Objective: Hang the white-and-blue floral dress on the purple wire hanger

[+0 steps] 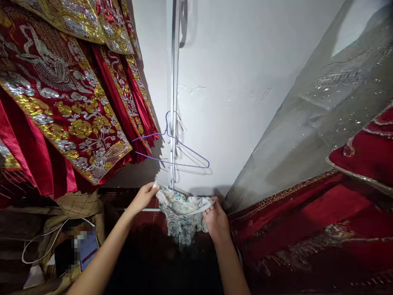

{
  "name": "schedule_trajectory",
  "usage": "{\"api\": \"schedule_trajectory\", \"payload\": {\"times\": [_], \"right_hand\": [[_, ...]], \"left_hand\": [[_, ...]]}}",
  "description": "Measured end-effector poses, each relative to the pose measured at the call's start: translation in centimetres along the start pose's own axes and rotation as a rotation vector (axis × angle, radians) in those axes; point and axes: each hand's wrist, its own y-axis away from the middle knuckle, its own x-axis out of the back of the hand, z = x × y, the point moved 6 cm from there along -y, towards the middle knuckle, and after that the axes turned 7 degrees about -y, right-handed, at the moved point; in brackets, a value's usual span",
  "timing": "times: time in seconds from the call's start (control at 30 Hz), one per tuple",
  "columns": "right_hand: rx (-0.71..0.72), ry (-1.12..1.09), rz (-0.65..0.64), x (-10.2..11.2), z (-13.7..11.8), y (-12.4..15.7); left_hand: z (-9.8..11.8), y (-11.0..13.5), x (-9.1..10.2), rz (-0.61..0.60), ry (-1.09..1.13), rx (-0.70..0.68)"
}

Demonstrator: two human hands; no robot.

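Garment point(182, 217) is at lower center: thin, crinkly cloth, pale with a blue-green print, pale band along the top edge, body hanging in loose folds. Purple hanger point(166, 132) just above it, thin triangular wire, hooked at a shiny vertical metal rail point(174, 82). Red cloth point(82, 123) upper left: satin, stiff gold and silver embroidery. Sheer cloth point(307, 106) on the right is gray with sparkly bits. Left hand point(147, 194): thumb and fingers pinched on the garment's left corner, forearm angling up from bottom left. Right hand point(216, 219): fingers clamped on the right end of the band, forearm rising from bottom right. Band sags between them. Room to move: smooth white wall point(239, 82) spans between hanger and sheer cloth; red cloth's fringe is tight against hanger's left end.
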Motion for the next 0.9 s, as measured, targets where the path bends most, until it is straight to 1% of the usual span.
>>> {"api": "schedule_trajectory", "payload": {"times": [0.1, 0.13, 0.17, 0.23, 0.27, 0.3, 0.33, 0.37, 0.4, 0.47, 0.5, 0.53, 0.57, 0.6, 0.63, 0.7, 0.73, 0.77, 0.8, 0.83, 0.9], "right_hand": [[0.123, 0.289, 0.018, 0.3, 0.3, 1.2], [0.183, 0.393, 0.024, 0.0, 0.3, 1.6], [0.273, 0.525, 0.035, -0.7, 0.0, 2.1], [0.445, 0.741, 0.043, -2.8, -0.5, 3.2], [0.487, 0.8, 0.004, -4.3, -0.5, 3.7], [0.478, 0.815, -0.063, -5.8, -0.2, 4.1], [0.415, 0.787, -0.141, -7.2, 0.4, 4.4], [0.304, 0.721, -0.217, -8.4, 1.1, 4.8], [0.159, 0.631, -0.272, -9.4, 1.8, 5.1], [-0.153, 0.445, -0.306, -10.4, 3.0, 5.8], [-0.277, 0.38, -0.311, -10.7, 3.3, 6.2], [-0.36, 0.337, -0.318, -10.7, 3.3, 6.5], [-0.395, 0.314, -0.327, -10.7, 3.0, 6.7], [-0.39, 0.304, -0.337, -10.6, 2.6, 6.8], [-0.35, 0.303, -0.341, -10.4, 2.0, 6.8], [-0.255, 0.336, -0.327, -9.8, 1.0, 6.8], [-0.236, 0.369, -0.318, -9.5, 0.8, 7.0], [-0.239, 0.41, -0.32, -9.2, 0.8, 7.3], [-0.263, 0.455, -0.35, -9.2, 1.0, 7.7], [-0.299, 0.51, -0.419, -9.3, 1.3, 8.1], [-0.353, 0.666, -0.649, -10.0, 1.3, 9.1]], "left_hand": [[2.1, 1.2, -1.5, 0.137, 0.113, -0.031], [2.8, 1.7, -2.0, 0.17, 0.135, -0.038], [3.6, 2.2, -2.4, 0.197, 0.151, -0.039], [5.2, 3.5, -3.3, 0.233, 0.147, -0.054], [6.1, 4.1, -3.7, 0.248, 0.127, -0.067], [7.1, 4.9, -4.2, 0.255, 0.097, -0.087], [8.0, 5.7, -4.7, 0.253, 0.06, -0.113], [8.9, 6.5, -5.5, 0.233, 0.021, -0.146], [9.7, 7.3, -6.3, 0.195, -0.016, -0.18], [10.7, 9.0, -8.3, 0.073, -0.086, -0.231], [10.9, 9.7, -9.1, 0.0, -0.115, -0.245], [11.0, 10.3, -9.8, -0.064, -0.138, -0.255], [10.9, 10.7, -10.0, -0.105, -0.153, -0.265], [10.9, 10.8, -9.9, -0.106, -0.163, -0.279], [10.8, 10.7, -9.3, -0.066, -0.17, -0.299], [10.8, 9.9, -7.3, 0.1, -0.189, -0.338], [10.7, 9.3, -6.5, 0.163, -0.199, -0.345], [10.4, 8.6, -6.0, 0.166, -0.208, -0.34], [10.0, 7.8, -6.1, 0.105, -0.217, -0.319], [9.3, 7.2, -6.5, -0.008, -0.229, -0.281], [7.4, 6.7, -7.8, -0.28, -0.277, -0.182]]}}
